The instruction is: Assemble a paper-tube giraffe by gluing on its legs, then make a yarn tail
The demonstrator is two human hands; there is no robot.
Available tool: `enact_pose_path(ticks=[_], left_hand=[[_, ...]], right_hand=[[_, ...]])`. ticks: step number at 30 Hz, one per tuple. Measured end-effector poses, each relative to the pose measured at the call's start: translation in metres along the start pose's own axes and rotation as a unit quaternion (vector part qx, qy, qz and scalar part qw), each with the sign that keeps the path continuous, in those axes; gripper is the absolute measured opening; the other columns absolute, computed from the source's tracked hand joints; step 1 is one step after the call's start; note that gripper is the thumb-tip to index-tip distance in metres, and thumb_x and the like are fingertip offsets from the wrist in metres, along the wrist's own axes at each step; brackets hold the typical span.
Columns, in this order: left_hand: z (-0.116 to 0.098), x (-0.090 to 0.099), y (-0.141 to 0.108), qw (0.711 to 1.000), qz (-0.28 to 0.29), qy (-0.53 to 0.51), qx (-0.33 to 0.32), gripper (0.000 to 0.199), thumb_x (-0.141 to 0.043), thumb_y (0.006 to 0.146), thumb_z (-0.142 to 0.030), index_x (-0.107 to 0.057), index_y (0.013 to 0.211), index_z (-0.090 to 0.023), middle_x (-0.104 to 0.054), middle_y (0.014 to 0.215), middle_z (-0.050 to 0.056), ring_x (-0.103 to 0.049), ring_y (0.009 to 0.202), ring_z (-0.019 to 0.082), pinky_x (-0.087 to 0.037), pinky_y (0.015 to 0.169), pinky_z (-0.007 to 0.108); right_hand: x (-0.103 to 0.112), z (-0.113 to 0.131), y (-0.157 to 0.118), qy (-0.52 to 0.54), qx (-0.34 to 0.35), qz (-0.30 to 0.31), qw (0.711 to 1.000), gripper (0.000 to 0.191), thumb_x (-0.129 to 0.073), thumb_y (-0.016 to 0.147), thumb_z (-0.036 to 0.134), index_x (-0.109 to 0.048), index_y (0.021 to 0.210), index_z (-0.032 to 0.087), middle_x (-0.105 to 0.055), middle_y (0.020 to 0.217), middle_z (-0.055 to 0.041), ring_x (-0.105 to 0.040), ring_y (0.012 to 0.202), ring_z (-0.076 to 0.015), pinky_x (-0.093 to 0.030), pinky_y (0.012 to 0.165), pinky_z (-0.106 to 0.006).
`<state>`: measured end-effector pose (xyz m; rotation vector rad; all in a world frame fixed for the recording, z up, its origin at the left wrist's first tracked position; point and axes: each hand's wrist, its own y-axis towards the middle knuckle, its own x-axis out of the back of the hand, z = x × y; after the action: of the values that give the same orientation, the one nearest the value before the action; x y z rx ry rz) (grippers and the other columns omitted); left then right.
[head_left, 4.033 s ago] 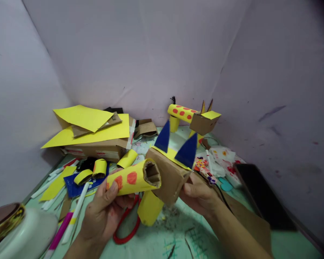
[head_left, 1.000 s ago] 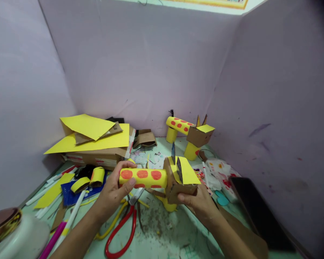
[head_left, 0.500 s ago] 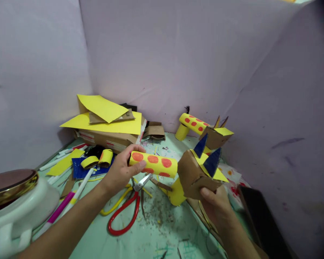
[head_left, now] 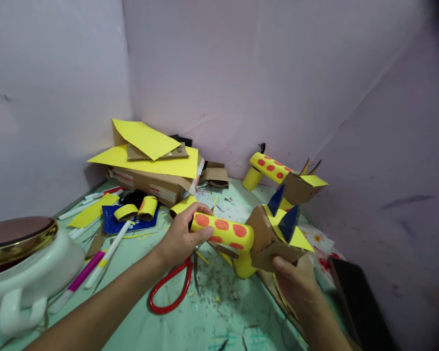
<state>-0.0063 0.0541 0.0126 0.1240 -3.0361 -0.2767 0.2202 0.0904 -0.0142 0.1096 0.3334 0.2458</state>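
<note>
My left hand (head_left: 186, 233) is wrapped around a yellow cardboard tube (head_left: 224, 231) with orange-red spots, its thumb on the near side. The tube's right end meets a brown cardboard box head (head_left: 262, 239) with a yellow top and two blue pointed ears (head_left: 289, 223). From below, my right hand (head_left: 299, 278) grips this box head, thumb on its lower front edge. Beneath the joint shows a short yellow tube (head_left: 244, 264). Scissors with a red handle (head_left: 170, 287) lie under my left wrist, their blades mostly hidden.
A similar spotted cardboard animal (head_left: 272, 168) stands at the back. Yellow sheets (head_left: 146, 139) top a cardboard box (head_left: 146, 185) at back left. White markers (head_left: 108, 253), small yellow rings (head_left: 147, 208) and a white lidded pot (head_left: 32, 273) occupy the left. A dark flat object (head_left: 362, 302) sits right.
The spotted tube has moved right in my left hand until its end overlaps the box head. The view has shifted slightly, and a curved yellow piece now shows behind my left hand.
</note>
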Motion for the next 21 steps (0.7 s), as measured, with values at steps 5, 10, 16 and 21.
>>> enact_pose_path(ticks=[5,10,16,21], left_hand=[[-0.001,-0.002,-0.002,1.0,-0.015,0.019,-0.009,0.022,-0.058,0.071,-0.028,-0.05,0.089,-0.018,-0.048,0.074,-0.004,-0.043,0.062,0.01,-0.036,0.056,0.021],[-0.003,-0.004,-0.005,0.999,-0.024,0.034,-0.007,0.022,-0.057,0.071,-0.028,-0.049,0.09,-0.018,-0.048,0.076,-0.004,-0.043,0.063,0.01,-0.036,0.057,0.021],[-0.005,-0.005,-0.006,0.999,-0.026,0.043,-0.01,0.023,-0.055,0.072,-0.029,-0.048,0.091,-0.018,-0.049,0.079,-0.003,-0.043,0.062,0.01,-0.036,0.056,0.022],[-0.02,-0.007,-0.007,0.994,-0.054,0.09,0.005,0.02,-0.055,0.072,-0.027,-0.05,0.089,-0.018,-0.051,0.075,-0.003,-0.046,0.062,0.011,-0.039,0.057,0.022]], right_hand=[[0.003,-0.003,0.001,-0.014,-0.005,0.019,1.0,0.055,-0.078,0.058,0.032,-0.063,0.109,0.018,-0.072,0.084,-0.0093,-0.067,0.077,-0.0288,-0.055,0.066,-0.039],[0.014,-0.01,0.0,-0.053,0.004,-0.008,0.999,0.055,-0.078,0.058,0.032,-0.063,0.109,0.017,-0.072,0.083,-0.0095,-0.065,0.083,-0.0306,-0.053,0.071,-0.041],[0.021,-0.016,0.0,-0.065,0.011,-0.028,0.997,0.057,-0.077,0.059,0.031,-0.061,0.112,0.019,-0.071,0.087,-0.009,-0.064,0.085,-0.0309,-0.052,0.073,-0.043],[0.004,-0.006,-0.002,-0.023,0.006,-0.025,0.999,0.065,-0.077,0.06,0.036,-0.056,0.12,0.024,-0.068,0.106,-0.0083,-0.064,0.09,-0.0283,-0.052,0.075,-0.039]])
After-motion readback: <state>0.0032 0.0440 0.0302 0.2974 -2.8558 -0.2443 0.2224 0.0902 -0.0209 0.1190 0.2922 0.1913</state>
